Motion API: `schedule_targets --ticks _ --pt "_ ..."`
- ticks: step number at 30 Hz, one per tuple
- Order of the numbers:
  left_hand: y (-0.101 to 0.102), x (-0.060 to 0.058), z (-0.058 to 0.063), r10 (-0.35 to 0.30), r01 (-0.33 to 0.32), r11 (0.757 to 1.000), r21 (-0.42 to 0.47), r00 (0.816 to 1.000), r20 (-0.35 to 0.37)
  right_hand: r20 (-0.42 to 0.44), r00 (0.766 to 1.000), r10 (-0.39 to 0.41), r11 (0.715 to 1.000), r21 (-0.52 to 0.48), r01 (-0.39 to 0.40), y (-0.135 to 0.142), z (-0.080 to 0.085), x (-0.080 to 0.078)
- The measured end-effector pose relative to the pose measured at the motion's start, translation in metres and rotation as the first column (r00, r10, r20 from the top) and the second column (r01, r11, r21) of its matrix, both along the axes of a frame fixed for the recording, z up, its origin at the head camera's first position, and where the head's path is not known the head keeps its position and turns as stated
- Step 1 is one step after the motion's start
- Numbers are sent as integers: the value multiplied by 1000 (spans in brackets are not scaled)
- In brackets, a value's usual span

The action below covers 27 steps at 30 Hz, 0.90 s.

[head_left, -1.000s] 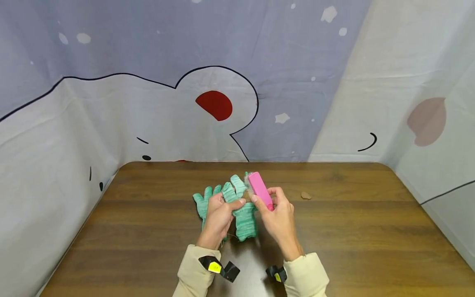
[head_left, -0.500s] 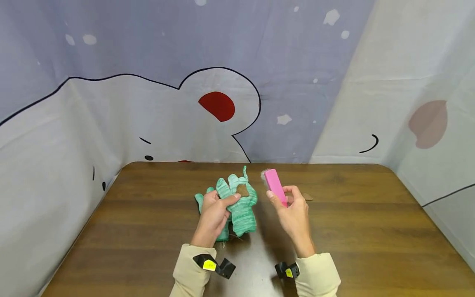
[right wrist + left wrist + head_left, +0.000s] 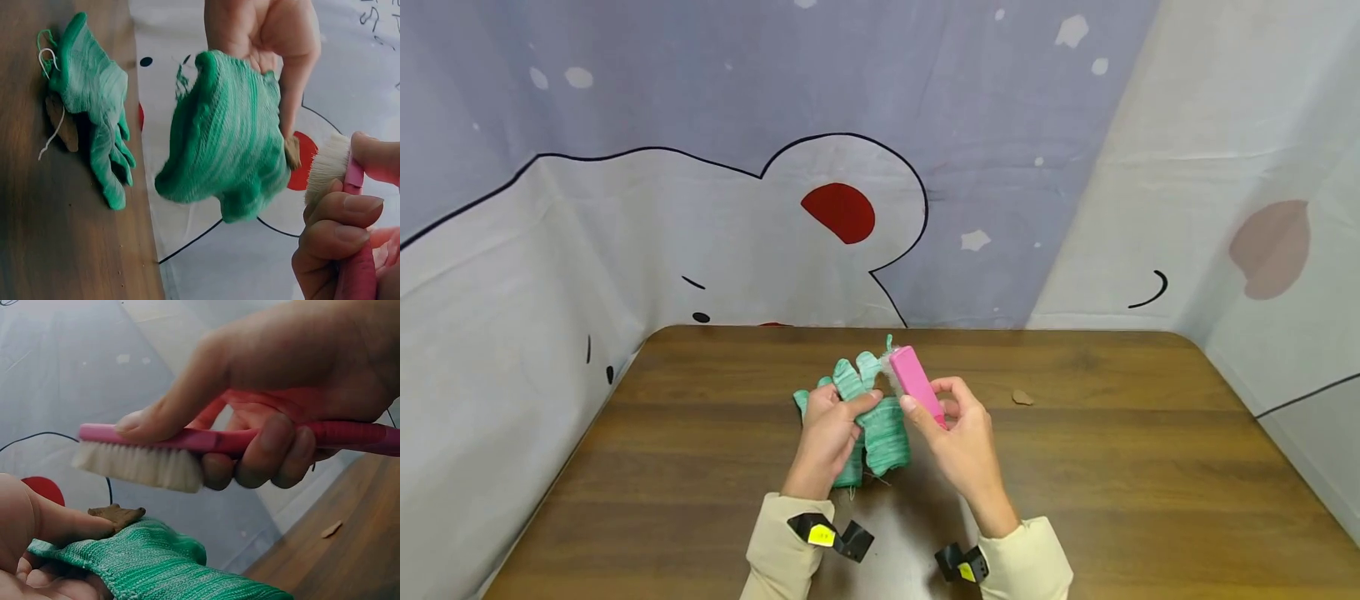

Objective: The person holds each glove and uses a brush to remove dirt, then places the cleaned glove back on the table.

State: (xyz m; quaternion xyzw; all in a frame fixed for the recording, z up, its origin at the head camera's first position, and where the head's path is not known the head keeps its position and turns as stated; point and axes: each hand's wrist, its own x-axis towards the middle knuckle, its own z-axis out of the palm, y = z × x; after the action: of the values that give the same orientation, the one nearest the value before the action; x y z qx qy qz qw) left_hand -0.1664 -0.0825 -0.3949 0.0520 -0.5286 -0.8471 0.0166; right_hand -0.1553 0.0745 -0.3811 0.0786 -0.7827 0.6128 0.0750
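My left hand (image 3: 831,433) pinches a green knitted glove (image 3: 886,437) above the table, its thumb by a brown, clay-like lump (image 3: 119,516) on the glove. My right hand (image 3: 961,442) grips a pink brush (image 3: 916,382) with pale bristles (image 3: 140,467), thumb along the back of its head. In the left wrist view, the bristles hang over the lump with a gap between them. The brush hides part of the held glove in the head view. A second green glove (image 3: 100,100) lies on the table beyond the left hand, with loose threads at its cuff.
A small flat brown piece (image 3: 1022,397) lies on the wooden table (image 3: 1150,467) to the right. Another brown piece (image 3: 61,122) lies beside the second glove's cuff. A printed curtain (image 3: 1000,167) hangs behind the table.
My right hand lifted the brush off the glove and out to the right, then brought it back left over the glove. The left hand shifted slightly left, still holding the glove.
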Motion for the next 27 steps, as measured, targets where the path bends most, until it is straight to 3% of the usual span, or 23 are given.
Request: schedule_targets --ticks 9,16,22,24,27 --pt "4 -1 -1 -9 10 1000 17 999 -30 -41 999 20 999 42 -18 -7 -2 3" --pt "4 -1 1 117 -115 992 53 992 -41 -94 995 -19 977 211 39 -4 -4 2" --pt "4 -1 3 194 -188 971 146 981 -27 -86 996 -33 965 256 54 2 -6 -2" --pt "3 -1 5 216 -208 960 187 976 -24 -79 995 -64 954 288 84 6 -7 -5" --pt "-2 2 11 221 -203 950 236 974 -54 -48 986 -158 910 381 164 22 -12 -13"
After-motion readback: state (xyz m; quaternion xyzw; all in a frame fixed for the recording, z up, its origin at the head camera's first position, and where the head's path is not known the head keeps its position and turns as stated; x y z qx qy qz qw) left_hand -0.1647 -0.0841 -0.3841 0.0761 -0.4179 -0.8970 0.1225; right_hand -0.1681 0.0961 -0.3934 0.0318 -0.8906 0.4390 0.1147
